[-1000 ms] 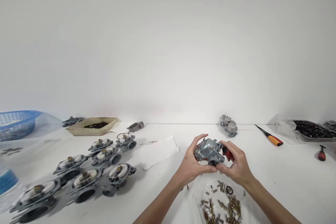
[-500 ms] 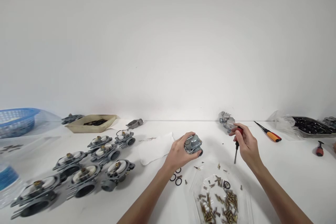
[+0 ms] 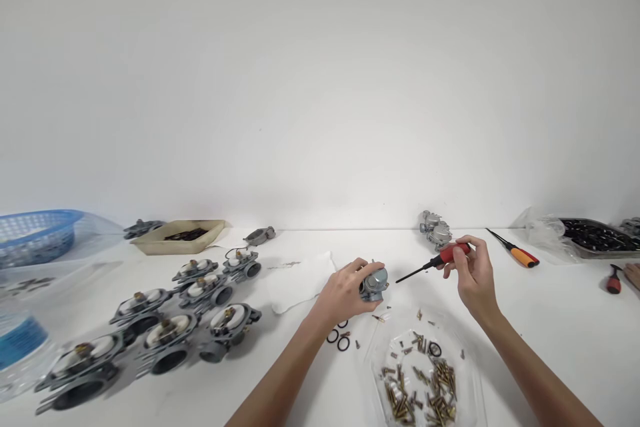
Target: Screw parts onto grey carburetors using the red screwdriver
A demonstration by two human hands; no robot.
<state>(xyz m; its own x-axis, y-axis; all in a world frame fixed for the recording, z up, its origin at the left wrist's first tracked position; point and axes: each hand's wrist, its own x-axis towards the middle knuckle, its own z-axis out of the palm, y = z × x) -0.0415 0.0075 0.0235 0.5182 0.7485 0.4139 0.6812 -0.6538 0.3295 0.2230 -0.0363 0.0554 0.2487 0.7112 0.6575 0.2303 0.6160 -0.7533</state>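
One hand (image 3: 477,280) perhaps half-curled around screwdriver (image 3: 441,258)

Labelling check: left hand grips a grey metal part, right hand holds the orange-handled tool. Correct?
Tool is wrong: the head view shows the right hand holding the red-handled screwdriver; the orange-handled tool lies on the table. The left hand does grip a grey metal part.

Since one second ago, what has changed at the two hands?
The right hand let go of the grey metal carburetor and moved right, still holding the red-and-black screwdriver, which now points left. The left hand, holding the carburetor alone, shifted left. The clear plastic tray with brass-coloured screws stayed.
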